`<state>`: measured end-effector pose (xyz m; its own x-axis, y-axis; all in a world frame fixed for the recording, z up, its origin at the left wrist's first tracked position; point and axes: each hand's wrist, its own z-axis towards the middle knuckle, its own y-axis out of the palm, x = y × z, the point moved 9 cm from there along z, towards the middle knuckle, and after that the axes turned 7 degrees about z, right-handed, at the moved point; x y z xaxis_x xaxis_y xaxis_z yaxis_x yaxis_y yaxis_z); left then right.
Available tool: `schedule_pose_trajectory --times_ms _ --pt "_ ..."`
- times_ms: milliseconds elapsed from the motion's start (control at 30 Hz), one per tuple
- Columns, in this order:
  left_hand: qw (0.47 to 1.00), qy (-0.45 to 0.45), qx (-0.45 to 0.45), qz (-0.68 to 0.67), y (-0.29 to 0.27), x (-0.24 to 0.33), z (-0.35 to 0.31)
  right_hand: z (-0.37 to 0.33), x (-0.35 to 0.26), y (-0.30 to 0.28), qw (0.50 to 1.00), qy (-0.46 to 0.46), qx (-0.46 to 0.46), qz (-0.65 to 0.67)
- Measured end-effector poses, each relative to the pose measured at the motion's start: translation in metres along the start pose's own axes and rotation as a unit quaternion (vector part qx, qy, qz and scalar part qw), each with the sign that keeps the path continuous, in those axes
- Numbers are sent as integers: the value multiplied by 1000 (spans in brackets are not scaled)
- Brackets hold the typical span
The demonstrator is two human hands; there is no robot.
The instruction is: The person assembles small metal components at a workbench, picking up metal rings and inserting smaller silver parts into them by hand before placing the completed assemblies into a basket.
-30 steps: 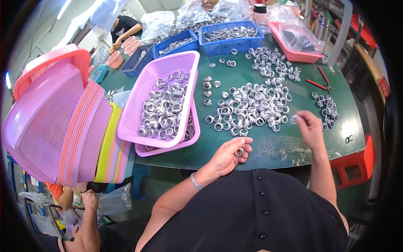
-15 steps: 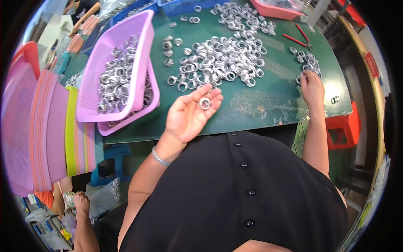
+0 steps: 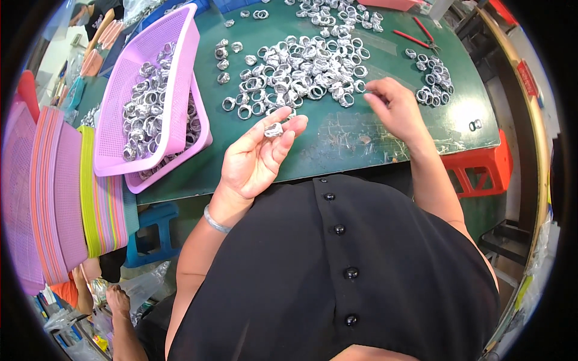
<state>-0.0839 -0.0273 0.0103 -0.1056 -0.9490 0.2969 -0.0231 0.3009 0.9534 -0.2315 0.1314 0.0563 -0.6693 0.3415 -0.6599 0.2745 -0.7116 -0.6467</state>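
My left hand [image 3: 256, 157], palm up in front of the pile, holds a silvery metal ring [image 3: 273, 130] between its thumb and fingers. The ring's broad, patterned face is turned upward. At the right edge of the big pile of silver rings [image 3: 307, 66] is my right hand [image 3: 396, 113], thumb and fingers apart, nothing seen in it. Its fingertips are close to one ring [image 3: 359, 86] of the pile; whether they touch it I cannot tell. Farther right lies a smaller cluster of rings [image 3: 435, 81]. A short column of rings [image 3: 222, 65] lies left of the pile.
Two stacked lilac baskets [image 3: 185, 90] with rings stand at the table's left. Red-handled pliers [image 3: 421, 35] lie at the far right. Nested baskets [image 3: 66, 192] rise at the left. Red stool [image 3: 506, 162] and blue stool [image 3: 153, 234] stand below the green table [image 3: 355, 141]. Another person's hand [image 3: 118, 299] is lower left.
My right hand has left the small right cluster and moved left to the main pile. In my left hand, the ring has turned from its open hoop to its face, and the fingers have curled.
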Motion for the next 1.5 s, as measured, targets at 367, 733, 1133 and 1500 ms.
schedule_pose_trajectory --times_ms 367,733,1133,1500 --pt "994 10 -16 111 14 1 -5 1 -41 35 992 -97 -48 -64" --pt "981 25 36 191 5 1 -4 -1 -38 46 989 -102 -75 -81" --pt "983 21 53 174 -1 -2 -4 -5 -38 51 990 -102 -89 -49" --pt "991 18 48 123 -2 -4 -2 -8 -35 51 991 -83 -99 -24"
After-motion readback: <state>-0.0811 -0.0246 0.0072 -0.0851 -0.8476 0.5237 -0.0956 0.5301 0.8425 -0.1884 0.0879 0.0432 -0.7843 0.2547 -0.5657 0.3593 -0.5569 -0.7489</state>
